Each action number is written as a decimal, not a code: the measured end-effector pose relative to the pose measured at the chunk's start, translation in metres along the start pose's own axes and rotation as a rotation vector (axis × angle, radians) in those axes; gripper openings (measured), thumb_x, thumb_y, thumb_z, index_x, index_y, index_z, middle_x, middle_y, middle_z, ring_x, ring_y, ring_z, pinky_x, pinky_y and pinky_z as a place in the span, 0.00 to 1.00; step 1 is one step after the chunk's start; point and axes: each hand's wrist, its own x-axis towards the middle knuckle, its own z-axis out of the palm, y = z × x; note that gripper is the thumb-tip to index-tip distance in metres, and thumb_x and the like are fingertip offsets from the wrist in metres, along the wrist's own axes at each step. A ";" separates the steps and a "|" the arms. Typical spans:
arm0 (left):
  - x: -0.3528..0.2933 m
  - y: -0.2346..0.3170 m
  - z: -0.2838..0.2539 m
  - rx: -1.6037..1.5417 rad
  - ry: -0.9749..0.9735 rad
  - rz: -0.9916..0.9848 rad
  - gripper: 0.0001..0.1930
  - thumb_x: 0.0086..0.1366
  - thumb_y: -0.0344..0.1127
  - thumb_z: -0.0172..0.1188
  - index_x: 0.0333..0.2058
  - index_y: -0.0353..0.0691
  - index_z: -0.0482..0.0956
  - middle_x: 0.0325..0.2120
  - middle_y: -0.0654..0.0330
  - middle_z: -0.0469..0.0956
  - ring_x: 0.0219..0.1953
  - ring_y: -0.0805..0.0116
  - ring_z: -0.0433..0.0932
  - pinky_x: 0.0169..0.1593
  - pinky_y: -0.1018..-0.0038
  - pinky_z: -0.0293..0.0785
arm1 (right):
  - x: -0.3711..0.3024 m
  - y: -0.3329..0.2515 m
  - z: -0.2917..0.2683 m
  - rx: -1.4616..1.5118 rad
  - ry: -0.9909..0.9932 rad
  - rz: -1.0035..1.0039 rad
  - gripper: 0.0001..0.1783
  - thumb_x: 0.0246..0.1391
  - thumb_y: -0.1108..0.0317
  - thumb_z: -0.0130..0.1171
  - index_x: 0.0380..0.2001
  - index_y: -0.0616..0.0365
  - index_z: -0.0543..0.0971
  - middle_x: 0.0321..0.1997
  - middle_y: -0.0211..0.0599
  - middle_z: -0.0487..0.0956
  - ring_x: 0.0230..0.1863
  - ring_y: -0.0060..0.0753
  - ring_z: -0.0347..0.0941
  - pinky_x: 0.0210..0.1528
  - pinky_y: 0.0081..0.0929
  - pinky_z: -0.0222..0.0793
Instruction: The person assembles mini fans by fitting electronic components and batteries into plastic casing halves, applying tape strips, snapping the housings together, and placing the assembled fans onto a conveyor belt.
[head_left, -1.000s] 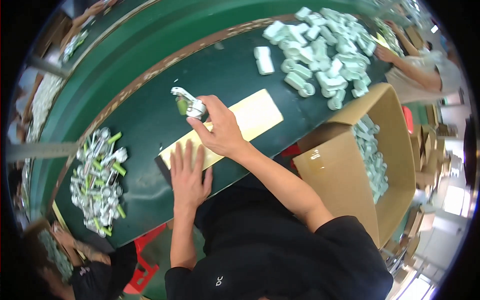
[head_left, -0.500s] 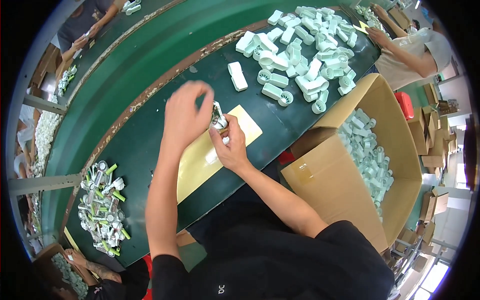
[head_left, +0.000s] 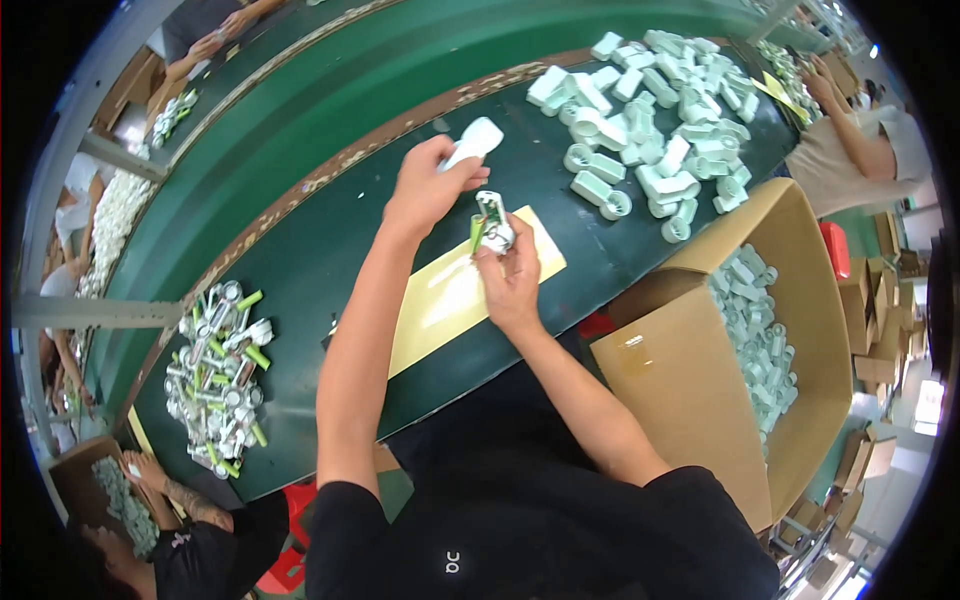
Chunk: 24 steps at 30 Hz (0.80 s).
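Note:
A pale mint plastic shell (head_left: 478, 138) with a rounded end is gripped by my left hand (head_left: 425, 185), just above the dark green work surface. Closer to me, my right hand (head_left: 515, 280) pinches a small white assembly (head_left: 492, 225) that shows a green circuit board in its open face. A lime-green cylinder (head_left: 476, 235) sticks up at that assembly's left side. Both hands are near a glossy yellow sheet (head_left: 435, 318) lying on the surface, with my right hand over its far end. The two parts are held apart.
Many mint shells (head_left: 650, 130) lie heaped at far right, and more fill an open cardboard box (head_left: 680, 390) beside me. White assemblies with lime-green cylinders (head_left: 215, 380) form a pile at left. A metal post (head_left: 95, 314) juts in there. Co-workers sit around.
My left hand has taken the single mint shell that lay on the surface. My right hand still holds the white assembly, now with its lime-green cylinder showing. The whole view has shifted slightly.

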 end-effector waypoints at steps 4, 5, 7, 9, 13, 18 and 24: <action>-0.127 0.006 -0.053 -0.347 0.244 0.125 0.12 0.69 0.24 0.64 0.46 0.31 0.71 0.48 0.43 0.80 0.48 0.52 0.86 0.51 0.61 0.88 | 0.001 -0.003 0.001 -0.050 -0.111 0.016 0.19 0.60 0.80 0.58 0.53 0.65 0.70 0.44 0.36 0.79 0.41 0.21 0.75 0.44 0.22 0.74; -0.146 0.004 -0.059 -0.444 0.343 0.186 0.14 0.69 0.24 0.64 0.50 0.31 0.71 0.50 0.44 0.79 0.48 0.51 0.86 0.51 0.60 0.88 | 0.003 -0.004 0.000 -0.081 -0.128 0.028 0.18 0.60 0.80 0.58 0.52 0.65 0.70 0.44 0.36 0.79 0.41 0.20 0.75 0.44 0.22 0.74; -0.180 -0.001 -0.067 -0.457 0.339 0.191 0.17 0.69 0.24 0.64 0.53 0.31 0.71 0.49 0.46 0.78 0.48 0.51 0.86 0.52 0.60 0.88 | 0.006 -0.006 -0.003 -0.049 -0.196 0.097 0.17 0.62 0.79 0.60 0.52 0.64 0.69 0.42 0.35 0.79 0.41 0.19 0.74 0.43 0.21 0.73; -0.202 -0.009 -0.076 -0.480 0.338 0.198 0.21 0.68 0.24 0.65 0.57 0.32 0.70 0.49 0.48 0.78 0.47 0.51 0.86 0.52 0.60 0.88 | 0.008 -0.027 0.003 -0.167 -0.300 0.129 0.19 0.62 0.77 0.63 0.53 0.63 0.68 0.42 0.35 0.79 0.43 0.18 0.75 0.42 0.21 0.74; -0.220 -0.029 -0.077 -0.488 0.270 0.092 0.25 0.68 0.25 0.65 0.61 0.31 0.68 0.44 0.55 0.79 0.46 0.56 0.87 0.50 0.64 0.88 | 0.017 -0.082 0.013 -0.758 -0.545 -0.005 0.19 0.60 0.70 0.66 0.52 0.60 0.76 0.42 0.40 0.81 0.41 0.33 0.79 0.42 0.29 0.75; -0.221 -0.047 -0.046 -0.370 0.279 0.114 0.22 0.69 0.26 0.64 0.59 0.33 0.68 0.42 0.57 0.80 0.40 0.67 0.86 0.40 0.74 0.84 | 0.027 -0.078 -0.005 -0.916 -0.531 0.028 0.21 0.57 0.67 0.68 0.53 0.57 0.77 0.39 0.33 0.79 0.37 0.25 0.74 0.41 0.27 0.73; -0.225 -0.063 -0.046 -0.542 0.318 0.129 0.26 0.78 0.36 0.54 0.71 0.38 0.63 0.44 0.60 0.78 0.43 0.76 0.80 0.43 0.78 0.78 | 0.012 -0.094 -0.008 -0.820 -0.509 0.136 0.25 0.59 0.67 0.67 0.58 0.57 0.74 0.37 0.28 0.78 0.37 0.21 0.73 0.40 0.24 0.71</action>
